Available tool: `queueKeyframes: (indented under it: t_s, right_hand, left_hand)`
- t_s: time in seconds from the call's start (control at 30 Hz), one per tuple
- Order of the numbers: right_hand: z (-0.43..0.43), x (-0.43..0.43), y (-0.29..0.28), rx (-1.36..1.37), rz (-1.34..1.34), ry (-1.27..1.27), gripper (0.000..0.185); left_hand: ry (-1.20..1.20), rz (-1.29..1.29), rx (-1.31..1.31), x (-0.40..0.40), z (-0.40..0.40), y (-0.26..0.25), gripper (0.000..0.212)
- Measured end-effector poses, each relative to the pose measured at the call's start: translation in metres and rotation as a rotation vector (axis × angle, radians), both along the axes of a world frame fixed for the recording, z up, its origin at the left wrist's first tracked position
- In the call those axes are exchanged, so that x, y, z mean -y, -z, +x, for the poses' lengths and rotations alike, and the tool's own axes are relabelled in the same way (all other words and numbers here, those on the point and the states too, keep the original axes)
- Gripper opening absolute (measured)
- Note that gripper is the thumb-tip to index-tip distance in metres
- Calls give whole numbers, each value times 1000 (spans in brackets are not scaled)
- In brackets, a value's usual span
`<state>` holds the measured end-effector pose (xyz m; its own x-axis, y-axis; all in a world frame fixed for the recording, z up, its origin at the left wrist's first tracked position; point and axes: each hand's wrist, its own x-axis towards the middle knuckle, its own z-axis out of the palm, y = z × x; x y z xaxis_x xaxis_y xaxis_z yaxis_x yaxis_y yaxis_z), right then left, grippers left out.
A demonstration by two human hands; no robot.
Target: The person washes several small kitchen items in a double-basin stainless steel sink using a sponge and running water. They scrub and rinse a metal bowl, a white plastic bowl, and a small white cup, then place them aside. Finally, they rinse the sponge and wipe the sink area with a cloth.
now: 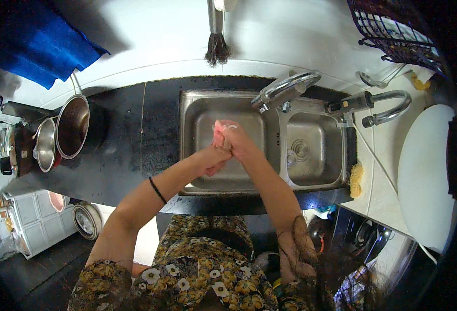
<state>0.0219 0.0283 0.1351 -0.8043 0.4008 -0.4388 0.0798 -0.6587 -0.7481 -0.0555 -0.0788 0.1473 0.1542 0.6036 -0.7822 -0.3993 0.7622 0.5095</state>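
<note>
My left hand [213,158] and my right hand [234,137] are pressed together above the large stainless steel sink basin [244,177]. My right hand is wrapped around the fingers of my left, which are partly hidden. White streaks that look like foam show on the back of my right hand. A dark band [157,190] circles my left forearm. To the upper right of my hands, a chrome faucet [286,89] reaches over the basin, and I see no water coming from it.
The smaller basin [316,171] adjoins on the right, beneath a second curved faucet [388,101]. Metal bowls [73,126] lean at the counter's left end. A dark-bristled brush [217,48] hangs on the wall. A yellow sponge [356,180] lies by the right edge, near a white board [424,175].
</note>
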Motion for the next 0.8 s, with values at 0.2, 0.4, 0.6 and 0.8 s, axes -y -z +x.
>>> queueKeyframes:
  t_s: [0.2,0.4,0.6,0.8]
  right_hand:
    - [-16,10,-14,187,92,170,48]
    - [-12,13,22,148,92,418,45]
    - [-2,-3,59,58,-384,598,31]
    - [30,-6,8,-69,239,210,37]
  left_hand:
    - [331,193,-949,-8,7,41,29]
    - [426,118,-1221,-11,22,15,33]
    - [383,226,-1377,-12,21,25,29]
    - [-364,393,-659,10,-17,11,31]
